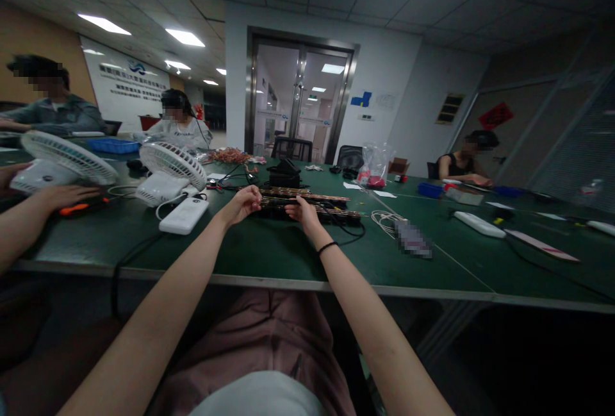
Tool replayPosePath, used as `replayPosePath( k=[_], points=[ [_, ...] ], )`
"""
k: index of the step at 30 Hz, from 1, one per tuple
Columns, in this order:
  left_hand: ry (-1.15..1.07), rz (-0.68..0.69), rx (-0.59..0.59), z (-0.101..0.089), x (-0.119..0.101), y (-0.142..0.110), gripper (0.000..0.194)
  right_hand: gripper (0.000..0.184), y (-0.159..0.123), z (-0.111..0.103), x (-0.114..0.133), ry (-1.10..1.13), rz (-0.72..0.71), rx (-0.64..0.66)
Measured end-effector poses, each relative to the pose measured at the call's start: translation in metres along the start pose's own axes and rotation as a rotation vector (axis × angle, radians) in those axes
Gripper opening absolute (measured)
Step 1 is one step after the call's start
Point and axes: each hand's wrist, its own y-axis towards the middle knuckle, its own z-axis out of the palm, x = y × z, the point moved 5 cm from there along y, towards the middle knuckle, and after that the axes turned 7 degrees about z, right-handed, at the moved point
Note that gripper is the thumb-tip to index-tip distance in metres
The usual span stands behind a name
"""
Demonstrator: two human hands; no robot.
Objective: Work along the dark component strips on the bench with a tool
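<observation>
Two rows of thin copper-coloured rods [331,197] lie on dark supports on the green table, just beyond my hands. My left hand [240,206] is curled at the left end of the rods, thumb and fingers closed together. My right hand [303,212], a dark band on its wrist, reaches in front of the rods with its fingers drawn together. Whatever either hand pinches is too small and dim to make out. Behind the rods stands a black device [283,174], its details lost in shadow.
To the left stand a white fan [168,169] and a white power bank [184,215]. A neighbour's hand [67,197] rests near an orange-handled tool [79,209]. A coiled white cable [384,222] and a blurred phone-like object [412,240] lie to the right. Other people sit around the table.
</observation>
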Motion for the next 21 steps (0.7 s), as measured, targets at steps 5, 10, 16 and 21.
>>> replayPosePath(
  k=[5,10,16,21],
  points=[
    [-0.009,0.007,-0.009,-0.001,0.0,0.001,0.021,0.026,0.002,0.0,-0.001,0.001,-0.008,0.009],
    [-0.03,0.01,-0.032,-0.005,0.002,0.002,0.023,0.026,0.002,0.0,-0.001,0.003,-0.01,0.016],
    [-0.081,0.024,-0.114,-0.008,-0.003,0.003,0.025,0.026,0.007,-0.002,-0.003,-0.002,-0.016,0.018],
    [-0.225,0.198,-0.399,-0.045,-0.021,0.005,0.025,0.027,0.008,-0.002,-0.004,-0.001,-0.019,0.022]
  ],
)
